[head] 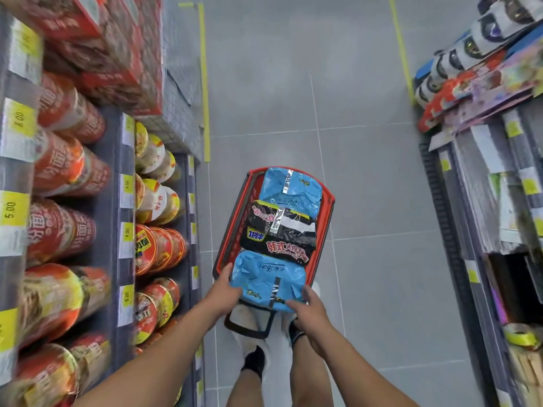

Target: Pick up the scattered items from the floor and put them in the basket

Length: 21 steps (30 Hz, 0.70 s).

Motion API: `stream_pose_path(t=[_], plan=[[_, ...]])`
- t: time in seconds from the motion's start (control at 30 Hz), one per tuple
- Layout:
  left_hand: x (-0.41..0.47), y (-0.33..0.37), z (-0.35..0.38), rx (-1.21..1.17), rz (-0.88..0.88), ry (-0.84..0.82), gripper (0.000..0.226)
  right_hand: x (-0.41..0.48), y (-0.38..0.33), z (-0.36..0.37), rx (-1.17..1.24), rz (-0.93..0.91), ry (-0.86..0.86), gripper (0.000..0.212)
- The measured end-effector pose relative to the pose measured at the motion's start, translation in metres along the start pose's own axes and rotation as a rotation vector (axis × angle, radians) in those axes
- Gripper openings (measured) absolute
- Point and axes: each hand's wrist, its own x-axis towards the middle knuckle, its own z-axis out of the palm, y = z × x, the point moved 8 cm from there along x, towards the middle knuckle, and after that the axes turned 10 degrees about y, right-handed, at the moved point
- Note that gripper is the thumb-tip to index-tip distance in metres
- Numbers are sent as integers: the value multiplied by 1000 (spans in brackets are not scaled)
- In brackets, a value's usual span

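Note:
A red basket stands on the grey floor in front of my feet. Three noodle multipacks lie in it: a blue pack at the far end, a black pack in the middle, and a second blue pack at the near end. My left hand holds the near blue pack by its left edge, thumb on top. My right hand holds the same pack at its near right corner. The basket's black handle hangs down toward my shoes.
Shelves of red and yellow cup noodles line the left side of the aisle. Shelves with boxed and bagged goods stand on the right. Grey tiled floor with yellow tape lines stretches beyond the basket.

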Motion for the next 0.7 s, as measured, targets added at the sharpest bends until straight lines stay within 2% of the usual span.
stream_pose_path(t=[0.17, 0.4, 0.5, 0.57, 0.63, 0.7], plan=[[-1, -5, 7, 32, -55, -90, 75, 9, 1, 6, -11, -2, -21, 54], [-20, 13, 0, 76, 33, -87, 73, -12, -24, -5, -50, -22, 2, 72], [-39, 30, -6, 97, 113, -87, 67, -23, -34, -8, -62, -61, 9, 71], [-51, 35, -9, 116, 159, -96, 65, -32, -35, -13, -56, -85, 7, 82], [-67, 39, -15, 189, 214, -89, 62, -28, -27, -18, -72, -163, 31, 96], [-92, 51, -27, 266, 346, -37, 69, -33, -34, -24, -147, -277, 72, 95]])
